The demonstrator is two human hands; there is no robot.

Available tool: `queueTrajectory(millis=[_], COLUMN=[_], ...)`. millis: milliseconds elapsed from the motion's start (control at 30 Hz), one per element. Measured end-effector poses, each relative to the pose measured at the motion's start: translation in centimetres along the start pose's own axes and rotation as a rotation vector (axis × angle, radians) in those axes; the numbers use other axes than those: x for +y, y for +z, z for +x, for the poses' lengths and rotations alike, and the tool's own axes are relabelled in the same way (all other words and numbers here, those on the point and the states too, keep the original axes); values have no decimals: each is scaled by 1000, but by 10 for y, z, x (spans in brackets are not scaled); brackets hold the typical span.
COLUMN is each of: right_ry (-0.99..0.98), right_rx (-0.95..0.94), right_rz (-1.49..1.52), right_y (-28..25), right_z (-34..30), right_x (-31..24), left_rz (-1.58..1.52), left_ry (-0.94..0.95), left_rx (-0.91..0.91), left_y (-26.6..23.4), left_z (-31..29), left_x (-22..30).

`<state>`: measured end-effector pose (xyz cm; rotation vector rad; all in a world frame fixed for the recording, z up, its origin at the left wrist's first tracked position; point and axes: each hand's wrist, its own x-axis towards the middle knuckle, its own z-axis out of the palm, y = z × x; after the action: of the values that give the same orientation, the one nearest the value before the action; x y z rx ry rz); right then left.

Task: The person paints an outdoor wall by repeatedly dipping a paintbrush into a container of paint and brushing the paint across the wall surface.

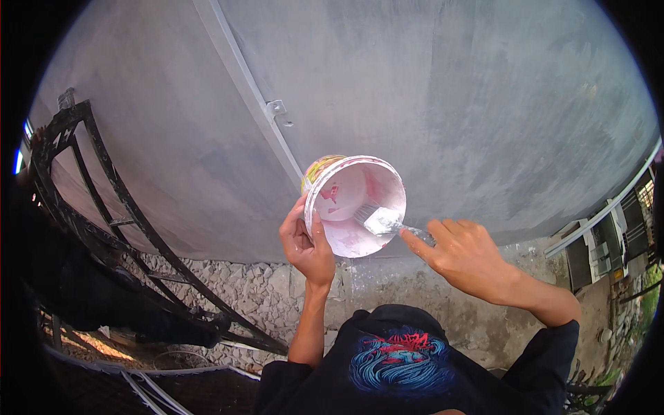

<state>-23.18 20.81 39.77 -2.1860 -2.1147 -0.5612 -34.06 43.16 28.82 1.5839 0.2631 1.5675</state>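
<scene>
Part-hiding its gripped paintbrush (382, 221), the curled right hand (467, 256) sits at the bucket's (349, 183) four o'clock, the left hand (308, 245) clasping its eight.

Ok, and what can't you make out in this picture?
Head view: the end of the brush handle, hidden by the right hand.
Head view: the outer base of the bucket, hidden by its own sides.
Head view: the top of the grey wall, cut off by the upper edge.
Head view: what the dark shape at left is, lost in shadow.
</scene>
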Motion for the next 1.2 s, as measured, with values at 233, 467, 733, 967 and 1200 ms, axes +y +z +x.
queueTrajectory(millis=[233,467,733,967,1200], right_ry=[27,101,133,133,118], right_rx=[31,-4,15,-13,-102], right_rz=[-17,37,122,127,192], right_y=[4,17,29,38,42], right_z=[16,26,33,35,39], right_x=[-24,-37,-44,-50,-45], left_rz=[10,34,6,22,45], left_ry=[271,339,361,356,349], left_rx=[-7,-19,-34,-42,-68], left_y=[-15,-27,-36,-45,-49], left_z=[5,2,0,-8,-11], left_x=[9,0,-9,-20,-30])
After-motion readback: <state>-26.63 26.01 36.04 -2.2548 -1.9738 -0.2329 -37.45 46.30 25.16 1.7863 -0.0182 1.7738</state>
